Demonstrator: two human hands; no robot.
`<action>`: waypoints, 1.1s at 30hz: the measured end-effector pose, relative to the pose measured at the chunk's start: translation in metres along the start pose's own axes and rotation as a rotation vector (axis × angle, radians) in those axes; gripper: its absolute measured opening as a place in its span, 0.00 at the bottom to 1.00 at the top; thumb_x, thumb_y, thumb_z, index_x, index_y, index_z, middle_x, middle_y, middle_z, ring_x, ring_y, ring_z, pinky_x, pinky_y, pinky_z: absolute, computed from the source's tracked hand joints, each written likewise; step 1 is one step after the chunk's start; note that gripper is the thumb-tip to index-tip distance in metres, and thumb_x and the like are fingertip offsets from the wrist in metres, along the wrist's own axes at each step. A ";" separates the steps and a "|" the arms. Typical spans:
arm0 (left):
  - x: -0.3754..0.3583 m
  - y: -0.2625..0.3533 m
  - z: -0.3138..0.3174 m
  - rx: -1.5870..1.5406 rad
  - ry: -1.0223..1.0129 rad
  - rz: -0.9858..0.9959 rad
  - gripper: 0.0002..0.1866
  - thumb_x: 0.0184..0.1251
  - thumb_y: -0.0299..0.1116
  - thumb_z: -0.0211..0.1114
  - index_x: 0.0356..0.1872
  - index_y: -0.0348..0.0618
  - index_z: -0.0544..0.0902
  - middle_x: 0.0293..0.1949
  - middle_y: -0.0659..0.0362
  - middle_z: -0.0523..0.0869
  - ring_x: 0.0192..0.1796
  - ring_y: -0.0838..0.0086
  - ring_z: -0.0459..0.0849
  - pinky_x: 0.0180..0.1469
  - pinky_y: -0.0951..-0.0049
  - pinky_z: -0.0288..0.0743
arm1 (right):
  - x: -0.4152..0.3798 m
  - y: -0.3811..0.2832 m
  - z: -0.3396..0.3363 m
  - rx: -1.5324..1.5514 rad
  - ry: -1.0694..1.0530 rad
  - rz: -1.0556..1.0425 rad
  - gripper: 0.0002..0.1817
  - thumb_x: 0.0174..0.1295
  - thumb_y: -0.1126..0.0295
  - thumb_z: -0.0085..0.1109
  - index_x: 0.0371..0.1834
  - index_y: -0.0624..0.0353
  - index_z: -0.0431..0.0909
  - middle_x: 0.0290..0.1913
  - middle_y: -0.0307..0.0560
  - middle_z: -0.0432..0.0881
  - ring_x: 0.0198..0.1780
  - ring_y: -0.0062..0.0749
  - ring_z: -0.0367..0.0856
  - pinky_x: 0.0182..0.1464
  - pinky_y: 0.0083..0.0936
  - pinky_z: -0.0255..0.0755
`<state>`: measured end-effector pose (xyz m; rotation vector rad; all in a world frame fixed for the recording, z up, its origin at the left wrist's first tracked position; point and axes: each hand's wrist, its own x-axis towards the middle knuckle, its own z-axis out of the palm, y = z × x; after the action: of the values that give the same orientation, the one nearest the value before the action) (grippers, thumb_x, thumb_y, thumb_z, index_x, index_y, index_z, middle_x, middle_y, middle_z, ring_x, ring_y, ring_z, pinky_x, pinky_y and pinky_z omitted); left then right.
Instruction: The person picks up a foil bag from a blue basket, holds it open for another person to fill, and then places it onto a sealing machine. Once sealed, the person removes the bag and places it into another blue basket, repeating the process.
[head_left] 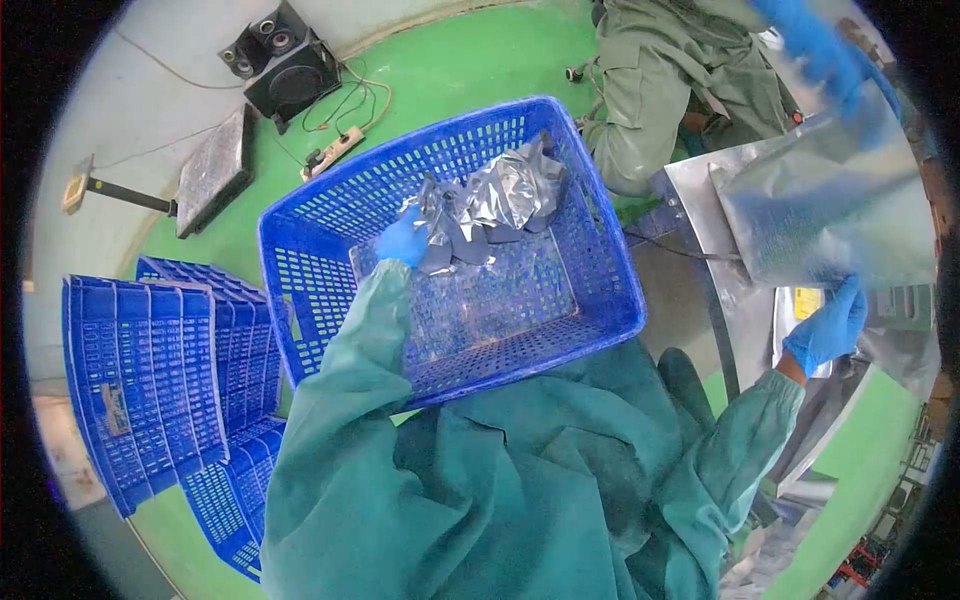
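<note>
Inside the large blue basket, my left hand, in a blue glove, has its fingers on the left end of some crumpled silver foil packets. Whether it grips one is hard to see. My right hand, also gloved in blue, is at the right with its fingers closed on the lower edge of a large silver foil bag. The bag spreads above a metal surface. A co-worker's blurred gloved hand is at the bag's upper edge.
More blue baskets are stacked at the left. A black speaker and a power strip with cables lie beyond the basket on the green floor. A co-worker's legs are at the upper right. A scale stands upper left.
</note>
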<state>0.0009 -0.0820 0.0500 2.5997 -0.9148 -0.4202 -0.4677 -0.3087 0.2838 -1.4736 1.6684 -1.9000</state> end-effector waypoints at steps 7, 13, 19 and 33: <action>0.058 -0.014 0.056 0.112 -0.079 -0.010 0.18 0.58 0.43 0.55 0.45 0.47 0.80 0.41 0.43 0.82 0.45 0.49 0.81 0.49 0.54 0.74 | 0.004 0.003 -0.008 0.093 -0.016 0.031 0.17 0.65 0.62 0.55 0.46 0.67 0.77 0.40 0.43 0.80 0.40 0.24 0.75 0.45 0.22 0.70; 0.028 -0.033 0.008 -0.016 0.008 0.141 0.15 0.64 0.44 0.54 0.39 0.44 0.80 0.36 0.43 0.82 0.41 0.49 0.81 0.41 0.58 0.73 | -0.004 -0.001 -0.009 0.078 -0.024 0.046 0.16 0.63 0.66 0.55 0.47 0.67 0.77 0.41 0.45 0.80 0.41 0.23 0.76 0.44 0.20 0.69; -0.020 -0.073 -0.031 -0.246 0.076 0.353 0.07 0.64 0.31 0.56 0.30 0.40 0.76 0.25 0.50 0.78 0.30 0.57 0.79 0.33 0.66 0.71 | -0.066 -0.043 0.018 0.058 -0.319 -0.102 0.09 0.61 0.72 0.54 0.41 0.63 0.79 0.39 0.44 0.81 0.42 0.26 0.77 0.47 0.22 0.69; -0.144 0.178 -0.230 -0.453 0.363 1.074 0.03 0.58 0.22 0.60 0.26 0.36 0.79 0.21 0.56 0.77 0.22 0.72 0.75 0.28 0.74 0.68 | -0.199 -0.139 0.067 0.425 -1.120 -0.096 0.16 0.55 0.67 0.59 0.47 0.60 0.78 0.41 0.51 0.82 0.44 0.38 0.81 0.49 0.30 0.72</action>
<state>-0.1141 -0.0662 0.3533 1.4150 -1.6326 0.1345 -0.2617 -0.1632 0.2861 -1.8652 0.6388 -0.9528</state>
